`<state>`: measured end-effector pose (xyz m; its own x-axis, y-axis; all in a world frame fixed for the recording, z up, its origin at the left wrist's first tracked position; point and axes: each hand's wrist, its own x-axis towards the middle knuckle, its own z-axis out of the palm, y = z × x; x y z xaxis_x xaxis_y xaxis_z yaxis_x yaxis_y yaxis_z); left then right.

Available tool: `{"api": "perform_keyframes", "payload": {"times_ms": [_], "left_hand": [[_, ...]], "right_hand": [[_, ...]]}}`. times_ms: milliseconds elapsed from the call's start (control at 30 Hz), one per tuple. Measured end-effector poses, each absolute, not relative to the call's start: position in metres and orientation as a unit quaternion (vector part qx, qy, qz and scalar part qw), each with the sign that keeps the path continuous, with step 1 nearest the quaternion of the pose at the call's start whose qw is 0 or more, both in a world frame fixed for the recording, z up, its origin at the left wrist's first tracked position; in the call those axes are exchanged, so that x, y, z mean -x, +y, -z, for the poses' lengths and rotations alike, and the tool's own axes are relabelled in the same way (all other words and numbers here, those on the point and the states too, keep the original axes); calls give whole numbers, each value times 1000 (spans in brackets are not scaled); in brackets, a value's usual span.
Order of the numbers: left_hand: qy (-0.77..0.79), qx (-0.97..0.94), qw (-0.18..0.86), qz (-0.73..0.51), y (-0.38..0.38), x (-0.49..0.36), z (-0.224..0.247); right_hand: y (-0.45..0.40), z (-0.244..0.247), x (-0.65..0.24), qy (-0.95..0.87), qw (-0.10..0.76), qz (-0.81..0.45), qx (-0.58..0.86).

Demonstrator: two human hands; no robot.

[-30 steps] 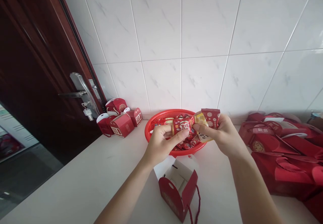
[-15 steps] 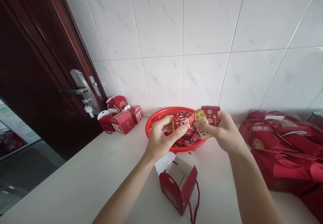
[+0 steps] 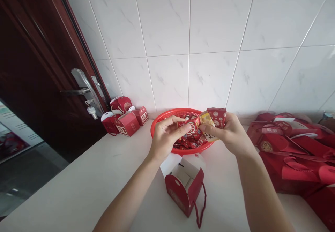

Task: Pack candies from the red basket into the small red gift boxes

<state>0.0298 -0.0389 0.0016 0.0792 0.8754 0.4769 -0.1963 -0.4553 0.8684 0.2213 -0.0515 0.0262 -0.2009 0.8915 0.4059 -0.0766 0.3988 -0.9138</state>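
Both of my hands are raised over a red plastic basket [image 3: 157, 139] that holds many wrapped candies [image 3: 191, 143]. My left hand [image 3: 167, 134] pinches a red candy packet [image 3: 193, 127] between thumb and fingers. In my right hand [image 3: 231, 134] are a yellow and white candy packet [image 3: 206, 119] and a dark red one [image 3: 218, 116], gripped together. The packets of both hands meet or overlap; I cannot tell which. Below my hands an open red gift box [image 3: 180, 193] stands on the white table, its white inside showing and a red cord handle [image 3: 201, 207] hanging at its right.
Several closed red gift boxes [image 3: 127, 124] stand at the back left, beside a dark door with a metal handle [image 3: 85, 91]. A heap of red boxes [image 3: 290, 155] fills the right side. A tiled wall [image 3: 167, 82] rises behind the table [image 3: 104, 176].
The view has shifted slightly. My left hand has tilted the red packet a little; both hands keep hold of their packets.
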Motion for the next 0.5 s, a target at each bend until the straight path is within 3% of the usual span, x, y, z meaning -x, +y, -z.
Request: {"api": "perform_keyframes", "payload": {"times_ms": [500], "left_hand": [[283, -574, 447, -625, -39, -30, 0]], "right_hand": [[-50, -25, -223, -636, 540, -457, 308]]}}
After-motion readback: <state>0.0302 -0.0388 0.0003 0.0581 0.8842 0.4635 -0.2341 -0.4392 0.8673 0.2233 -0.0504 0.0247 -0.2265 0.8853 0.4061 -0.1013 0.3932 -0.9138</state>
